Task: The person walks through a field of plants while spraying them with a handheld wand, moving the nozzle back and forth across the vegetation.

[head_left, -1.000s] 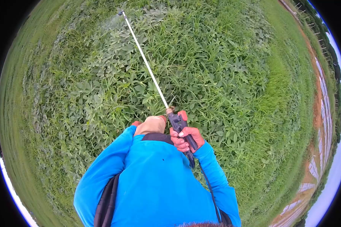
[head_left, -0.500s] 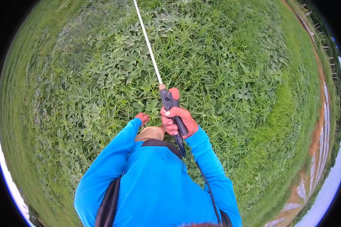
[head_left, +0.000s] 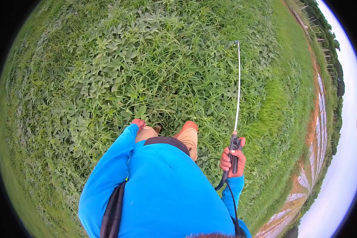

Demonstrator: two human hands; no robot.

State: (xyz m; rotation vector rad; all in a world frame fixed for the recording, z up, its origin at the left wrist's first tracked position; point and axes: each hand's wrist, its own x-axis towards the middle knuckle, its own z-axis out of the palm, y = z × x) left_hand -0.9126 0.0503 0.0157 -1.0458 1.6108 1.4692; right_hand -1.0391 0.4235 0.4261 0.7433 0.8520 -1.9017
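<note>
My right hand (head_left: pixel 234 162) is wrapped round the black handle of a sprayer wand (head_left: pixel 238 91), out to the right of my body. The wand's thin white tube points forward, and its nozzle (head_left: pixel 237 42) is over the leafy plants. A dark hose (head_left: pixel 235 202) runs from the handle back along my blue sleeve. My left hand (head_left: pixel 139 123) hangs low beside my left thigh, near the leaves; its fingers look curled, and whether they hold anything is too small to tell.
Dense green plants and grass (head_left: pixel 119 71) surround my legs. My right boot (head_left: pixel 189 126) shows ahead of my body. Along the right run a strip of reddish soil, pale sheeting (head_left: pixel 321 119), fence posts and trees.
The right hand and wand have swung from the middle far to the right, with the nozzle crossing from upper left to upper right. My right leg has come into view in front.
</note>
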